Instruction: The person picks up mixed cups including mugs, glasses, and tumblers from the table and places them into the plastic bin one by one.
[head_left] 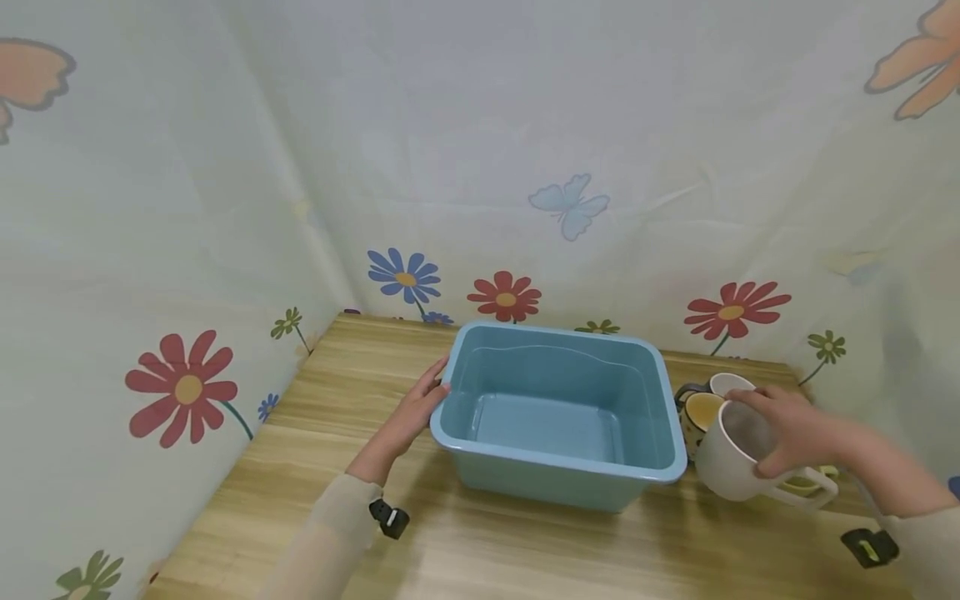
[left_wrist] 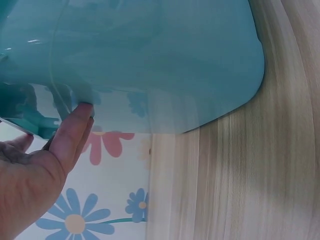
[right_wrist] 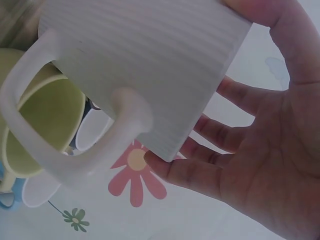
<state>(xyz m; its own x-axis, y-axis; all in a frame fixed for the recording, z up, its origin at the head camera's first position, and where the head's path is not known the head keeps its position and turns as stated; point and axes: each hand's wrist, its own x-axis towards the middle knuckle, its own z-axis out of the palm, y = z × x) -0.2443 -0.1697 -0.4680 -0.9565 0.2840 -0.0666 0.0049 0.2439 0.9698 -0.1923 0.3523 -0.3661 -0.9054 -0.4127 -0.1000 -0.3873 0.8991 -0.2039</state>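
White mug [head_left: 717, 471]: just right of the tub [head_left: 540, 483], tilted, its mouth turned up toward the right hand, its handle on the side away from the tub; ridges show on its wall.
Right hand [head_left: 801, 429]: right of the tub, gripping the white mug near its rim, thumb on one side and spread fingers on the other.
Left hand [head_left: 408, 417]: at the tub's left edge, holding the rim, thumb over it and fingers against the outer wall; well apart from the other hand.
Small cups: yellow-lined cup [head_left: 703, 411] beside the tub's right wall, white-lined cup [head_left: 731, 383] behind it.
Green mug [right_wrist: 55, 110]: right of the tub, partly hidden by the white mug.
Table [head_left: 300, 467]: wood-grained, under the tub.
Cloth [head_left: 465, 125]: behind the tub, printed with flowers and butterflies.
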